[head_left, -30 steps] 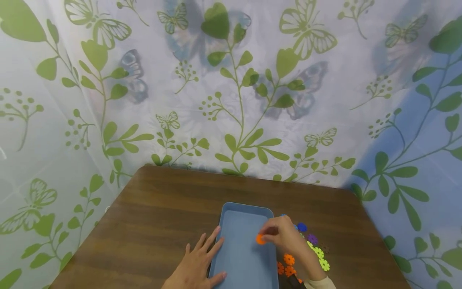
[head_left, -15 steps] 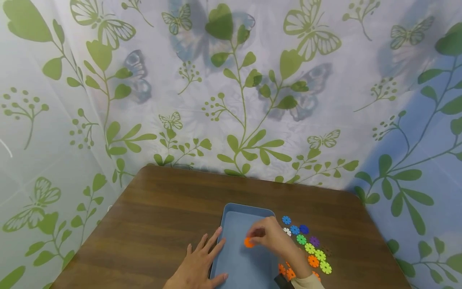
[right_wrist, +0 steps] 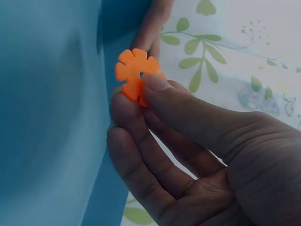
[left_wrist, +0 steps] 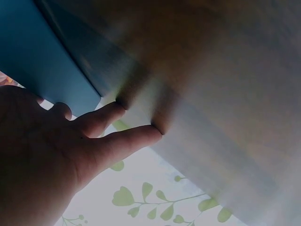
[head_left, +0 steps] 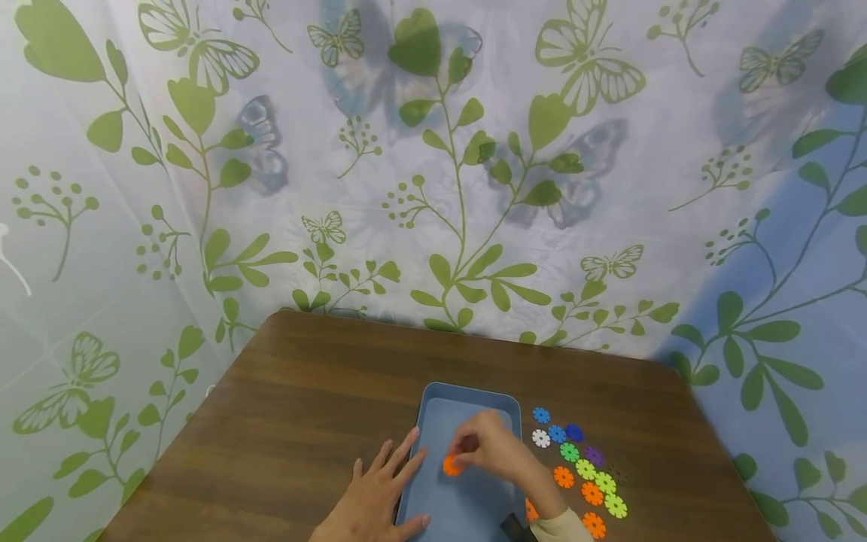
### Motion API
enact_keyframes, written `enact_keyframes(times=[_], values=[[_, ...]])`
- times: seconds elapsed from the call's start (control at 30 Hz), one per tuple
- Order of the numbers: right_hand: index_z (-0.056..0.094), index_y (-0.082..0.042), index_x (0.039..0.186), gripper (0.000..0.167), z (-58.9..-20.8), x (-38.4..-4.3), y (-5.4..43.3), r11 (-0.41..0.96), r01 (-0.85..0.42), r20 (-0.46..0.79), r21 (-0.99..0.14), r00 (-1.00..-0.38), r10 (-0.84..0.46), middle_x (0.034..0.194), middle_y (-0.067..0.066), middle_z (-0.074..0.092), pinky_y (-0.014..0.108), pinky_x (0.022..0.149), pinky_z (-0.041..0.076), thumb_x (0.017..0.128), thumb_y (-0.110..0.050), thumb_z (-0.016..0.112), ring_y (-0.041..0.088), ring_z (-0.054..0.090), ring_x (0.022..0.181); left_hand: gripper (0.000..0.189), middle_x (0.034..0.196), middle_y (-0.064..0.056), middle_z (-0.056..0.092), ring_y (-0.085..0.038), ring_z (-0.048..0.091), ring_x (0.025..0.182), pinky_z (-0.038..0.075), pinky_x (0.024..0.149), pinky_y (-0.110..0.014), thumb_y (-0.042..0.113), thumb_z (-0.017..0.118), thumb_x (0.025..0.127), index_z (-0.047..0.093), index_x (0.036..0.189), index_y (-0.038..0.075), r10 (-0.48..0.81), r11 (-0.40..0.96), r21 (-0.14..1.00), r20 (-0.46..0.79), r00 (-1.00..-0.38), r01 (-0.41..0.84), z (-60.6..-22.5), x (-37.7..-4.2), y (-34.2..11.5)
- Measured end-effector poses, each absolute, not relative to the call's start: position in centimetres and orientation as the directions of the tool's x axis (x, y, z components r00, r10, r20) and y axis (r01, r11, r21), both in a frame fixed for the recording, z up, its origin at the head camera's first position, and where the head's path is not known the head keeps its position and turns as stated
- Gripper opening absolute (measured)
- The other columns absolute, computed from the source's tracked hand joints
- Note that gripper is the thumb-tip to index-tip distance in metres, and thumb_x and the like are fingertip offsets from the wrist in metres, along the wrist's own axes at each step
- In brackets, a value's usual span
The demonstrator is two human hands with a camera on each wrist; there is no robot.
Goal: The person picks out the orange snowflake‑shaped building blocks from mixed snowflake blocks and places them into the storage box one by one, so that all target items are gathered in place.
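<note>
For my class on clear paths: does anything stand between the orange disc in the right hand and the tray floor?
Nothing visible does. The right hand pinches the orange disc over the blue tray; whether they touch is unclear. The left hand lies aside, at the tray's left edge.

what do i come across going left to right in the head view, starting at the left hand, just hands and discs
Left hand → orange flower-shaped disc → right hand pinching it → white disc → emerald-green disc → purple disc → nearest lime disc.
</note>
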State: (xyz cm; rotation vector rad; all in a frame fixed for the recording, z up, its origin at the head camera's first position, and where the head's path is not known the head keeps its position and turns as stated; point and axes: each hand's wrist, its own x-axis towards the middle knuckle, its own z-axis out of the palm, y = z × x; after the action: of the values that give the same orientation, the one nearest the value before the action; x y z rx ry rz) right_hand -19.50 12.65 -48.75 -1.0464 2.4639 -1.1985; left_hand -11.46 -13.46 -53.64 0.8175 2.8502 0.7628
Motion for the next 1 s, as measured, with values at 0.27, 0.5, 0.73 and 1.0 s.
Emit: enact_keyframes(times=[0.27,0.5,0.73,1.0], values=[[0.082,-0.01,0.081,0.017,-49.4,-19.3,11.1,0.439,-0.5,0.042,-0.747,-0.695,-0.718,0.075,-0.006,0.077,0.019,0.063,0.055,0.086,0.005,0.087,-0.002,0.067,0.064,0.089,0.182,-0.001,0.017,-0.062,0.041,0.147,0.037,0.084,-0.095,0.068,0.064,0.099,0.044,0.166,0.014,0.517,0.724,0.488,0.084,-0.852,0.488,-54.5,-11.6,-13.6],[0.082,-0.01,0.079,0.019,-50.0,-19.3,10.2,0.461,-0.493,-0.015,-0.738,-0.671,-0.741,0.073,-0.008,0.075,0.018,0.062,0.055,0.084,0.008,0.088,-0.005,0.064,0.063,0.089,0.181,-0.005,0.019,-0.063,0.04,0.147,0.037,0.084,-0.095,0.067,0.064,0.099,0.044,0.166,0.012,0.521,0.727,0.49,0.062,-0.851,0.481,-53.9,-11.6,-13.5],[0.082,-0.007,0.079,0.019,-50.6,-19.1,9.5,0.456,-0.502,-0.041,-0.734,-0.638,-0.769,0.071,-0.006,0.076,0.016,0.061,0.055,0.082,0.01,0.088,-0.007,0.064,0.061,0.087,0.18,-0.007,0.021,-0.064,0.04,0.147,0.036,0.086,-0.095,0.064,0.065,0.099,0.045,0.165,0.01,0.519,0.72,0.502,0.068,-0.852,0.478,-53.5,-11.4,-13.5],[0.082,-0.005,0.077,0.02,-51.0,-18.7,8.8,0.452,-0.466,-0.072,-0.761,-0.631,-0.772,0.067,-0.004,0.075,0.018,0.058,0.056,0.081,0.014,0.086,-0.005,0.065,0.057,0.086,0.18,-0.008,0.021,-0.063,0.039,0.147,0.036,0.086,-0.095,0.063,0.064,0.101,0.045,0.165,0.01,0.518,0.716,0.511,0.067,-0.853,0.476,-53.5,-11.4,-13.5]])
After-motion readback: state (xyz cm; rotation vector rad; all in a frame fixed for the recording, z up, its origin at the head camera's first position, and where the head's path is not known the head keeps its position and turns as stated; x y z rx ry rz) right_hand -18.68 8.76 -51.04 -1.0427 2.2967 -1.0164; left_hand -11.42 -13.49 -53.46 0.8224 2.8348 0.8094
